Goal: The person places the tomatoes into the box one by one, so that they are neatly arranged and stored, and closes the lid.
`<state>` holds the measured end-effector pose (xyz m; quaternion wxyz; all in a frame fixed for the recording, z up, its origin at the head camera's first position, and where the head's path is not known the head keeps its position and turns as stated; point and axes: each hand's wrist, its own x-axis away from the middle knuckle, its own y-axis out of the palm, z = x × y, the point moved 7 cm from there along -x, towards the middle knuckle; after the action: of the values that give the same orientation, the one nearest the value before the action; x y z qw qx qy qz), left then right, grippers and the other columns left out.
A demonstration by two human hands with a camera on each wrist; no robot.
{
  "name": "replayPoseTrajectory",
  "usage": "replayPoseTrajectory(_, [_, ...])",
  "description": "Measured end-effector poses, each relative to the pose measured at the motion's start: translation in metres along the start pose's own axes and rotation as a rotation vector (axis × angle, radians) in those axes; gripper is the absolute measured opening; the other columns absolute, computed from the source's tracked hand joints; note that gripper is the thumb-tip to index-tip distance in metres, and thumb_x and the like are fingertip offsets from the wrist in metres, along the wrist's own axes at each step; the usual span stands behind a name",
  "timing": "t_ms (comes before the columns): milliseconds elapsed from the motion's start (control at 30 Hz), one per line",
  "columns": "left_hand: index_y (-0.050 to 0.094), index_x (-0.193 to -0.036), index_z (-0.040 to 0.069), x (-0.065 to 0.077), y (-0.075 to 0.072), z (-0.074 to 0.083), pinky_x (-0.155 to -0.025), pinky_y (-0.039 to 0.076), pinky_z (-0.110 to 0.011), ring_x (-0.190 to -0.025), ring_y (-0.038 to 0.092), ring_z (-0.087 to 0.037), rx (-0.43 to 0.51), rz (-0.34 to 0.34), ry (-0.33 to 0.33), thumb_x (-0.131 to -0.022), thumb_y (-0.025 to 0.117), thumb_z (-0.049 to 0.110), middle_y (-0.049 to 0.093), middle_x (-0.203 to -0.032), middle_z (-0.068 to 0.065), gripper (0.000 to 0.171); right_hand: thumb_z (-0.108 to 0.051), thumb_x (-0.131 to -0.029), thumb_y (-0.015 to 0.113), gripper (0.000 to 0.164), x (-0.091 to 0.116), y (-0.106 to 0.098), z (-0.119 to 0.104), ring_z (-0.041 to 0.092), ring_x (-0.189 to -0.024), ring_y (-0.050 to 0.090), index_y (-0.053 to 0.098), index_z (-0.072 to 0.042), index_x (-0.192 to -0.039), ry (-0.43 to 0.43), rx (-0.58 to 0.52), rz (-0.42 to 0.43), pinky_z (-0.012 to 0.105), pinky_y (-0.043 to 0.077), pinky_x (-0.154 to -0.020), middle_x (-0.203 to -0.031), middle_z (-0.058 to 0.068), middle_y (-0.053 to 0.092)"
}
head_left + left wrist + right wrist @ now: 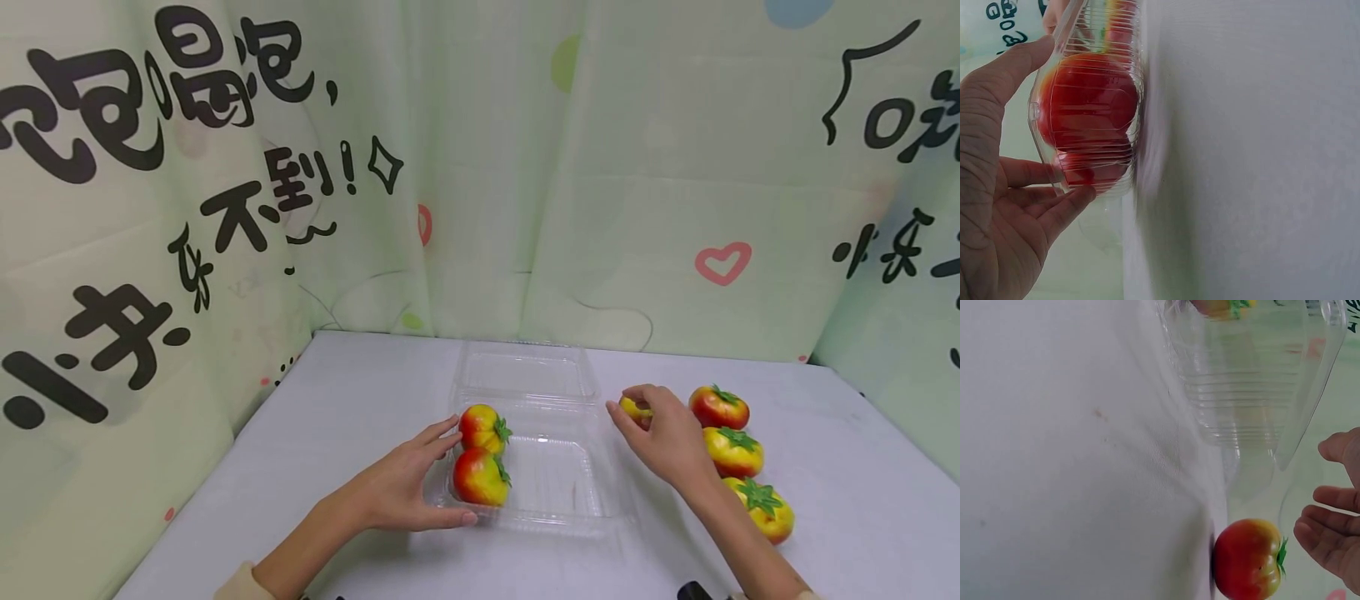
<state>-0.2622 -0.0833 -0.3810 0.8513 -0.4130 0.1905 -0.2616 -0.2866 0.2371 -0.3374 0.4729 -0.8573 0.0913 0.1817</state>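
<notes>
My left hand (405,487) is spread at the left front corner of a clear plastic clamshell box (555,521), its thumb along the front rim and its fingertips at the left side. Two red-and-yellow tomatoes with green leafy tops, a rear one (480,427) and a front one (480,477), sit in the box's left part. In the left wrist view, red tomato skin (1088,100) shows through the ribbed wall. Over a yellow tomato (637,412) right of the box hovers my right hand (667,437), fingers loosely bent. The right wrist view shows a gap between hand (1335,519) and tomato (1249,559).
Three more tomatoes line the right side: a rear one (720,408), a middle one (733,452) and a front one (763,510) beside my right forearm. The box's lid (525,375) lies opened back toward the printed curtain (487,167). A white cloth (322,417) covers the table.
</notes>
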Motion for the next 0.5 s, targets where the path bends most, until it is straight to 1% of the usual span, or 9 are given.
replayPoseTrajectory(200, [0.043, -0.156, 0.011, 0.000, 0.000, 0.000, -0.113, 0.041, -0.057, -0.151, 0.034, -0.027, -0.005, -0.004, -0.016, -0.081, 0.077, 0.062, 0.027, -0.168, 0.000, 0.097, -0.026, -0.096, 0.071, 0.043, -0.008, 0.002, 0.007, 0.040, -0.104, 0.061, 0.064, 0.007, -0.122, 0.012, 0.023, 0.006, 0.057, 0.058, -0.088, -0.120, 0.029, 0.063])
replayPoseTrajectory(367, [0.043, -0.156, 0.012, 0.000, 0.000, 0.000, -0.113, 0.041, -0.057, -0.151, 0.035, -0.027, -0.001, -0.007, -0.018, -0.081, 0.077, 0.062, 0.027, -0.168, 0.000, 0.096, -0.022, -0.095, 0.072, 0.042, -0.012, 0.003, 0.013, 0.041, -0.103, 0.059, 0.063, 0.009, -0.122, 0.008, 0.037, 0.015, 0.057, 0.058, -0.088, -0.121, 0.030, 0.062])
replayPoseTrajectory(500, [0.044, -0.156, 0.011, 0.000, 0.000, 0.000, -0.114, 0.041, -0.056, -0.150, 0.035, -0.027, 0.000, -0.005, -0.013, -0.081, 0.077, 0.062, 0.028, -0.168, 0.000, 0.096, -0.022, -0.095, 0.072, 0.044, -0.017, 0.005, 0.017, 0.042, -0.107, 0.058, 0.061, 0.010, -0.124, 0.018, 0.045, 0.000, 0.059, 0.056, -0.091, -0.123, 0.031, 0.060])
